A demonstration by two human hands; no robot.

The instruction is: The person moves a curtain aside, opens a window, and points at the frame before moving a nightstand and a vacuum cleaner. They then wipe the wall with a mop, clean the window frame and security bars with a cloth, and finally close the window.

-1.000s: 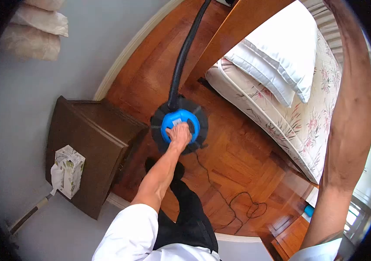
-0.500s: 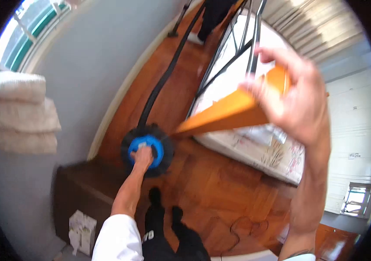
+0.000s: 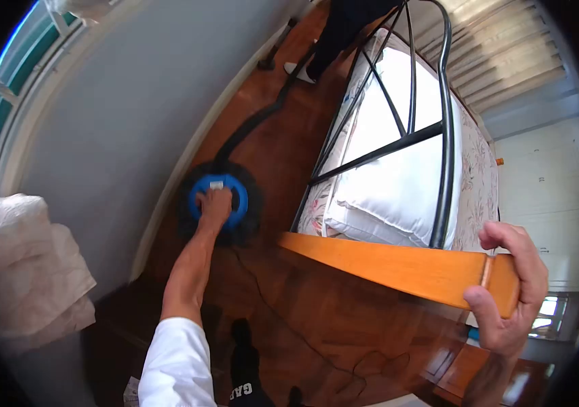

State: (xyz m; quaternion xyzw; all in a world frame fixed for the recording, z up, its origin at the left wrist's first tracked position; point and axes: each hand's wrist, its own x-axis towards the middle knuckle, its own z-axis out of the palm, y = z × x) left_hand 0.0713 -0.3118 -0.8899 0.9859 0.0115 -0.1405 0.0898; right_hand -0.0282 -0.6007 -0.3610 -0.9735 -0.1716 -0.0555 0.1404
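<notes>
My left hand (image 3: 214, 205) is closed on the handle in the blue top of a round black vacuum cleaner (image 3: 236, 216) on the floor. A black hose (image 3: 252, 127) runs from it toward the far end of the room. My right hand (image 3: 517, 285), at the right, is wrapped round the near end of a long orange-brown wooden board (image 3: 384, 264), thumb on one side and fingers on the other. The board's narrower-looking far end reaches toward the vacuum cleaner. What the board belongs to does not show.
A black metal bed frame (image 3: 447, 163) stands beyond the board, with white bedding (image 3: 391, 183) behind its bars. Another person's dark-clothed leg (image 3: 333, 47) is at the top. A thin cord (image 3: 283, 319) crosses the wooden floor. Plastic-wrapped bundles (image 3: 31, 264) are at the left.
My view has shifted, and more of the bed shows. My right hand and the board's near end appear lower and farther right. My left hand stays on the vacuum cleaner.
</notes>
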